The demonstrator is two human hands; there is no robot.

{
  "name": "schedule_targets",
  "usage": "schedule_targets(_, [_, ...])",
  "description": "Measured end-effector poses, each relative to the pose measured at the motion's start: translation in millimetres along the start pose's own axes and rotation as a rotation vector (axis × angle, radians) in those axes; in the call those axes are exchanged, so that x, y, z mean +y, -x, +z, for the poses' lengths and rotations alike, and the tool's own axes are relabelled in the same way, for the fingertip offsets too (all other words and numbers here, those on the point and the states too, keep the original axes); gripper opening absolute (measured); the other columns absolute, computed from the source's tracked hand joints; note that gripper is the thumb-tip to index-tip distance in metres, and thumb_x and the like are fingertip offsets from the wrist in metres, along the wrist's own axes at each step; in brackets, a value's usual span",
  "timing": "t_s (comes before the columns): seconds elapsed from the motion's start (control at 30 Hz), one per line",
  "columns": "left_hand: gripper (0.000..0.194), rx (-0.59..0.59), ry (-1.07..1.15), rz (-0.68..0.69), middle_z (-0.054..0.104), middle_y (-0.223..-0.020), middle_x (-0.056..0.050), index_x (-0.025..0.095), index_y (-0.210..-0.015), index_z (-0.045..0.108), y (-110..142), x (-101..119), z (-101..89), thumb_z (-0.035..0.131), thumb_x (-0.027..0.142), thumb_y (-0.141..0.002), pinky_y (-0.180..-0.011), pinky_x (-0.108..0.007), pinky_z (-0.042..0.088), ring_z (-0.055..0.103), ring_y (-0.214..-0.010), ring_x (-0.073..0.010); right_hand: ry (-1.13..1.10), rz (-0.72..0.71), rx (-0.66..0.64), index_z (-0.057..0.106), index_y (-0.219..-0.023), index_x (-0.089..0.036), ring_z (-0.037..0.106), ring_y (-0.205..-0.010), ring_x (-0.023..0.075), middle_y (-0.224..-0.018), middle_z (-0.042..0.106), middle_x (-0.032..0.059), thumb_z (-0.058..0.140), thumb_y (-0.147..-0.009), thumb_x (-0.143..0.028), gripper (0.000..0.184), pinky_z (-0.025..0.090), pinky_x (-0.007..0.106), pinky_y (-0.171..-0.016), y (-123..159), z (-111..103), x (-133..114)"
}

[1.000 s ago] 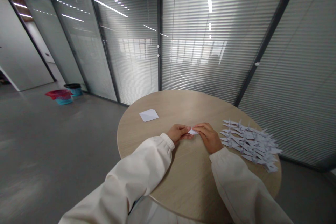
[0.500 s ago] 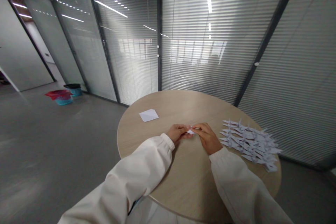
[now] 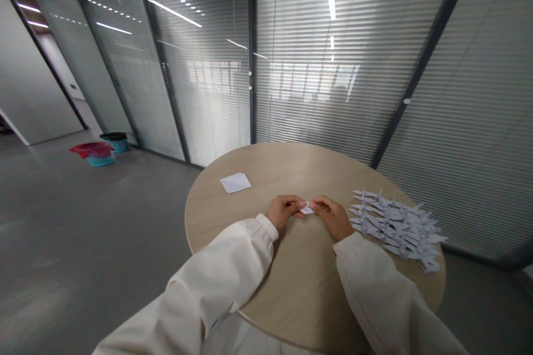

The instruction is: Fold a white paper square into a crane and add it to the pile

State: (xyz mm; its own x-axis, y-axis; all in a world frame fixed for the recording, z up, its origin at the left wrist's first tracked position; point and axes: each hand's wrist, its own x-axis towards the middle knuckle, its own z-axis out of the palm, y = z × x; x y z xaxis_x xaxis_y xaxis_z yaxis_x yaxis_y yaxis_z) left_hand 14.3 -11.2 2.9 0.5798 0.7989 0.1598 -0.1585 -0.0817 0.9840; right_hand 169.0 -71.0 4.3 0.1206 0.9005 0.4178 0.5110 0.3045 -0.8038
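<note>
A small folded piece of white paper point(image 3: 307, 209) is between my two hands, over the middle of the round table. My left hand point(image 3: 285, 211) pinches its left side with thumb and fingers. At the other side, my right hand point(image 3: 332, 215) grips the paper with thumb and fingertips. The fingers hide part of the folds. To the right lies a dense group of folded white paper cranes point(image 3: 395, 224), close to my right wrist. Flat white paper sheets point(image 3: 235, 182) lie at the left of the table.
The round wooden table point(image 3: 275, 163) stands before a glass partition with blinds point(image 3: 316, 116). On the grey floor at the left are a bin with a red liner point(image 3: 95, 152) and a bin with a black liner point(image 3: 117, 143).
My right hand has shifted slightly, its fingers now more curled at the paper's right side. The folded paper has moved a little to the right and shows more between the hands.
</note>
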Motion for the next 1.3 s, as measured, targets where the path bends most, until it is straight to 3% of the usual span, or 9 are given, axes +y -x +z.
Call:
schedule_targets(0.23, [0.033,0.036,-0.086,0.019,0.066,-0.069,-0.005,0.009,-0.073,0.067,1.2,1.9,0.9,0.069,0.04,-0.061,-0.062,-0.024,0.05,0.061,-0.06,-0.0139,0.074,-0.026,-0.001,0.062,-0.076,-0.018,0.06,-0.066,0.0161,-0.071,0.066,0.0023,0.051,-0.076,-0.043,0.027,0.045,0.026,-0.061,-0.3,-0.3,1.3])
schedule_targets(0.6, [0.03,0.057,-0.455,0.115,0.067,-0.067,-0.004,0.013,-0.078,0.066,5.8,8.1,0.9,0.054,0.041,-0.074,-0.057,-0.02,0.044,0.064,-0.06,-0.0149,0.297,-0.181,0.054,0.059,-0.076,-0.019,0.057,-0.065,0.015,-0.072,0.063,0.0027,0.041,-0.083,-0.036,0.025,0.042,0.024,-0.059,0.5,3.0,0.8])
schedule_targets(0.9, [0.029,-0.014,-0.235,0.055,0.066,-0.075,-0.006,0.012,-0.08,0.062,0.7,0.3,0.8,0.054,0.039,-0.074,-0.061,-0.023,0.048,0.064,-0.067,-0.0162,0.313,-0.177,0.049,0.058,-0.078,-0.019,0.058,-0.066,0.0148,-0.071,0.063,0.002,0.036,-0.086,-0.035,0.028,0.043,0.023,-0.06,0.7,-0.9,1.6])
schedule_targets(1.0, [0.028,-0.003,-0.163,0.032,0.065,-0.069,-0.005,0.012,-0.078,0.06,0.1,-1.1,0.7,0.055,0.04,-0.073,-0.063,-0.026,0.05,0.064,-0.065,-0.0163,0.277,-0.174,0.064,0.058,-0.09,-0.02,0.06,-0.069,0.0152,-0.077,0.065,0.0027,0.039,-0.085,-0.033,0.023,0.046,0.024,-0.062,2.2,-0.9,-1.1])
schedule_targets(1.1, [0.03,-0.011,-0.118,0.022,0.065,-0.066,-0.004,0.013,-0.077,0.059,0.3,-1.4,0.9,0.056,0.042,-0.073,-0.063,-0.027,0.05,0.063,-0.063,-0.0161,0.246,-0.261,0.118,0.056,-0.101,-0.02,0.06,-0.078,0.0165,-0.088,0.064,0.0046,0.044,-0.083,-0.033,0.024,0.048,0.027,-0.067,2.5,0.6,-2.8])
schedule_targets(1.3, [0.034,-0.042,-0.094,0.032,0.064,-0.066,-0.004,0.012,-0.078,0.06,0.8,-0.2,2.5,0.059,0.045,-0.07,-0.064,-0.028,0.051,0.063,-0.064,-0.0157,0.273,-0.419,0.145,0.063,-0.087,-0.022,0.06,-0.08,0.0174,-0.083,0.065,0.0045,0.047,-0.083,-0.029,0.018,0.048,0.03,-0.074,1.5,1.1,-4.8])
